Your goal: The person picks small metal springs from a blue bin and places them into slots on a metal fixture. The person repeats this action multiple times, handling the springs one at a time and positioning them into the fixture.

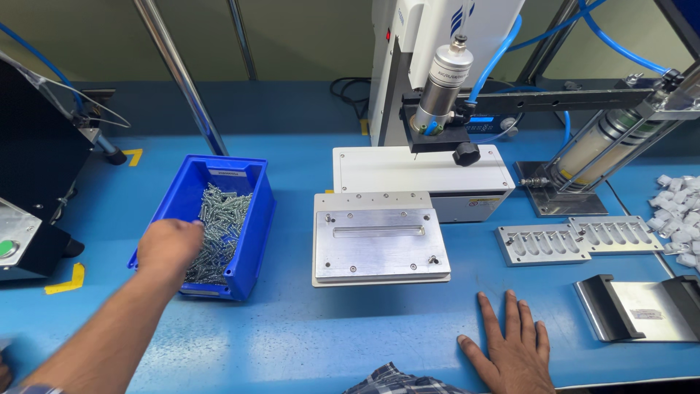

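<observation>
Left hand: left hand (169, 246) reaches into the blue bin (248, 252), fingers curled down among the loose metal screws (217, 226); whether the grip has closed on any of them cannot be told, since the fingertips are buried in the pile.
Right hand: right hand (512, 343) lies flat and spread on the blue surface (292, 335), grip apart, holding nothing, near the front edge and right of the metal plate.
Screws: they fill the middle and far part of the bin, which sits left of the aluminium fixture plate (379, 244).
Risk, spill: a loose pinch could drop screws over the bin's low front wall onto the surface, where they may roll under the fixture plate.
Risk, pricks: sharp threads and points may catch the fingers as they dig blind into the heap.
Risk, knock: the forearm crosses the bin's near corner; a hasty lift could tip or slide the bin.
Risk, machine: the press head (441, 91) hangs just above and behind the fixture plate; a hand placed there would sit beneath it.
Labels: a pale rectangular tag sits on the bin's inner far wall; a yellow-and-black striped sticker marks the machine base's front right corner; a small white label lies on the steel tray (642, 310) at far right.
Floor marks: yellow corner tapes (69, 281) bracket the black unit at left.
Parts at right: white small pieces (678, 211) heap near two grey slotted trays (576, 239).
</observation>
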